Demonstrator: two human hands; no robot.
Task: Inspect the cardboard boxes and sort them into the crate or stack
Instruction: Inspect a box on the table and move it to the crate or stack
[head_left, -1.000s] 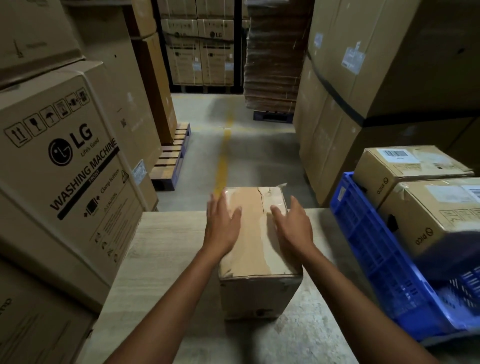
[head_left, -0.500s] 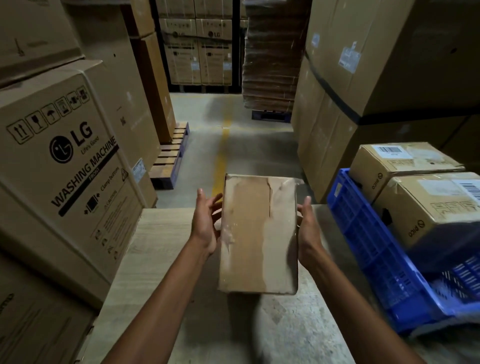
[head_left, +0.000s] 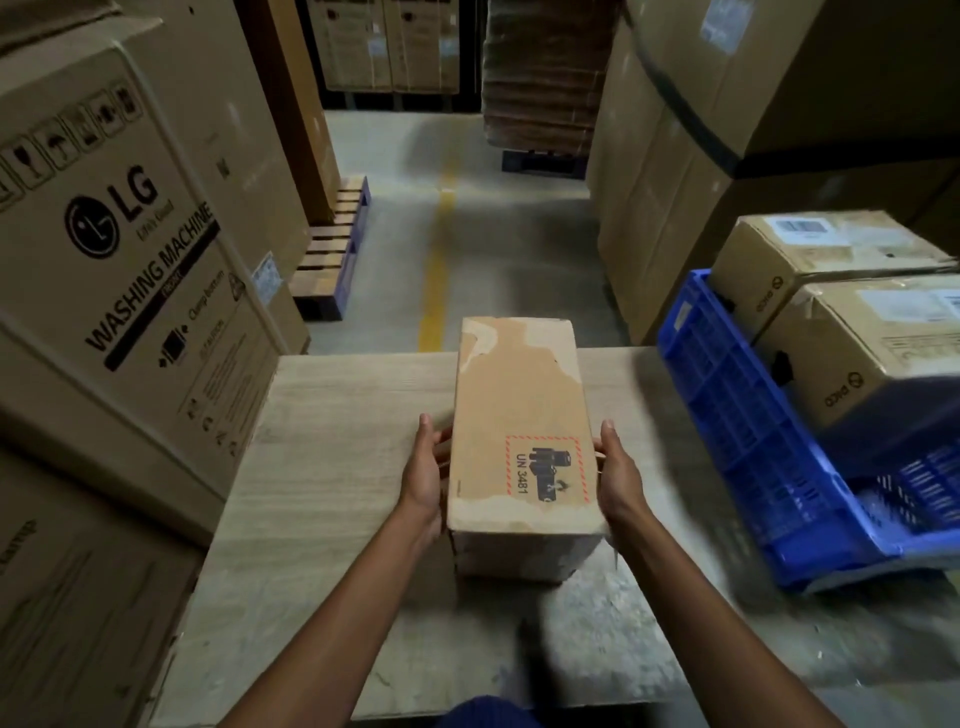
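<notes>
Box (head_left: 519, 405) flipped, label (head_left: 543, 470) up — wooden table (head_left: 337, 441), warehouse aisle (head_left: 498, 223).

This is a warehouse aisle, no doubt about it. On the left stands a huge brown cardboard carton printed "LG Washing Machine" (head_left: 130, 260), and tall plain brown cartons (head_left: 675, 182) wall off the right. Between them runs a grey concrete floor (head_left: 509, 249) with a painted yellow line (head_left: 435, 270). There are slatted wooden pallets (head_left: 332, 249) and a pile of flattened corrugated cardboard sheets (head_left: 540, 67). Up close, a blue perforated plastic crate (head_left: 737, 415) sits by the pale wooden bench (head_left: 337, 441).
</notes>
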